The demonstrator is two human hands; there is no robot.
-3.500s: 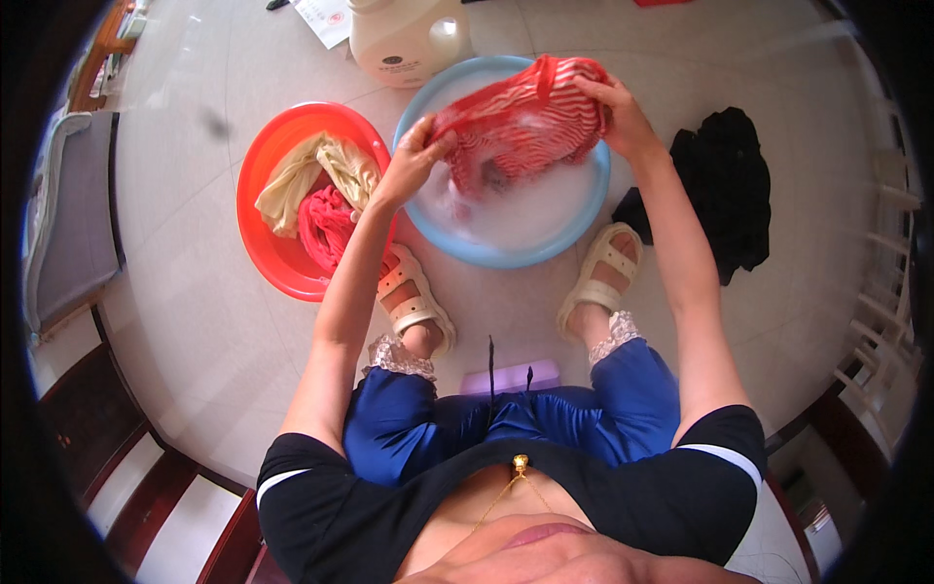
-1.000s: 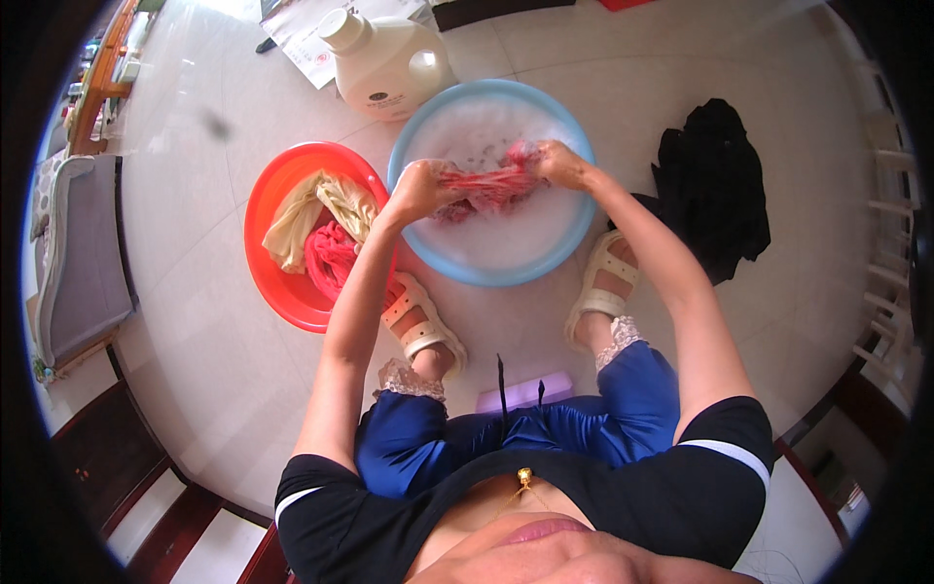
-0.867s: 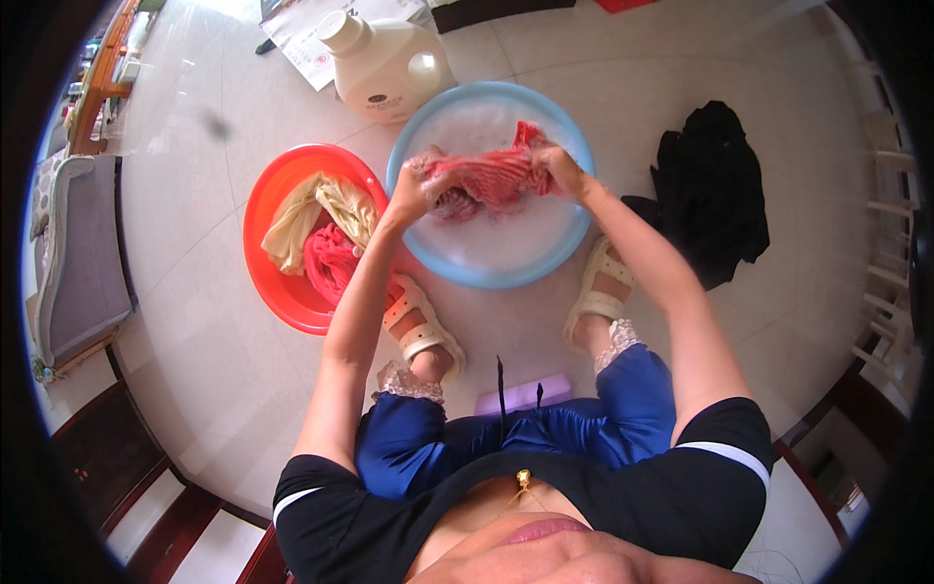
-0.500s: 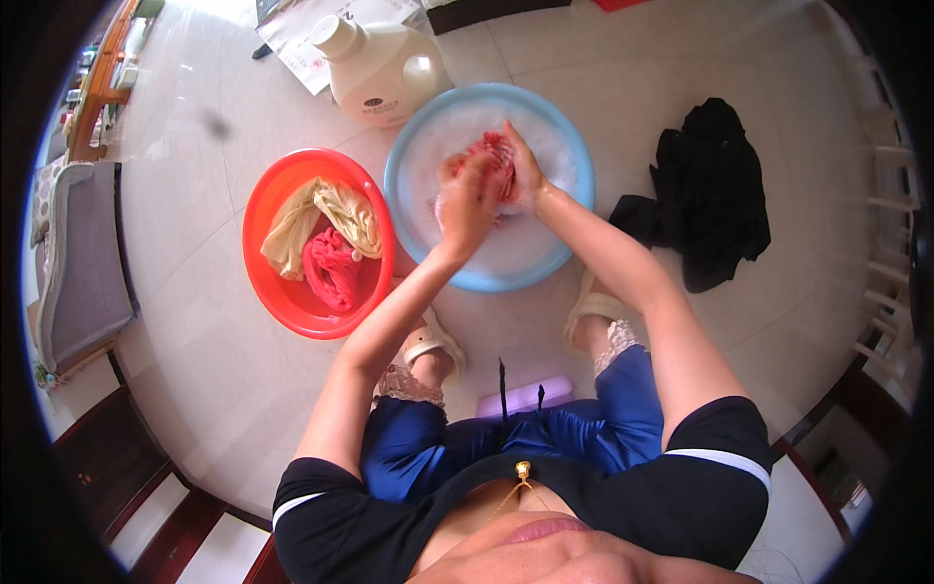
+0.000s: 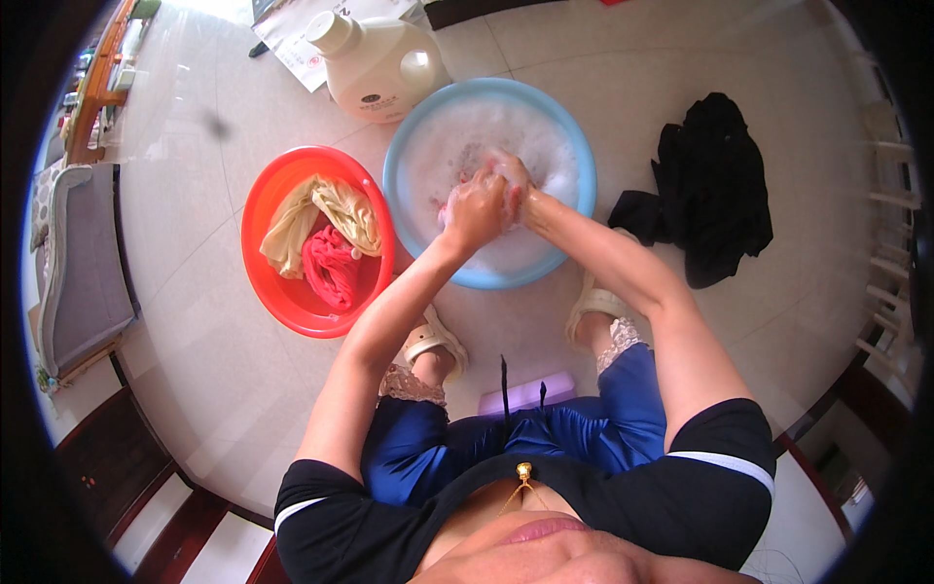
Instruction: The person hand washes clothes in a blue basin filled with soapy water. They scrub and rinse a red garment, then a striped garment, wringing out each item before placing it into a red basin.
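Observation:
Both hands are low over the blue basin (image 5: 392, 195), which holds water thick with white suds. My left hand (image 5: 475, 212) is closed, its back turned up, pressed against my right hand (image 5: 512, 173). My right hand is closed too, on the far side. Between them is a wet red cloth (image 5: 514, 198), of which only small bits show; fingers and foam cover the rest. What kind of garment it is cannot be seen.
Left of the basin stands a red basin (image 5: 255, 282) with a cream garment (image 5: 292, 229) and a bunched red garment (image 5: 333, 268). A white detergent jug (image 5: 375, 73) is behind. Black clothing (image 5: 715, 190) lies on the floor at right. A purple stool (image 5: 530, 391) is under me.
My hands have come together and moved down toward the suds. The red cloth, plainly visible between them before, is now mostly hidden in their grip.

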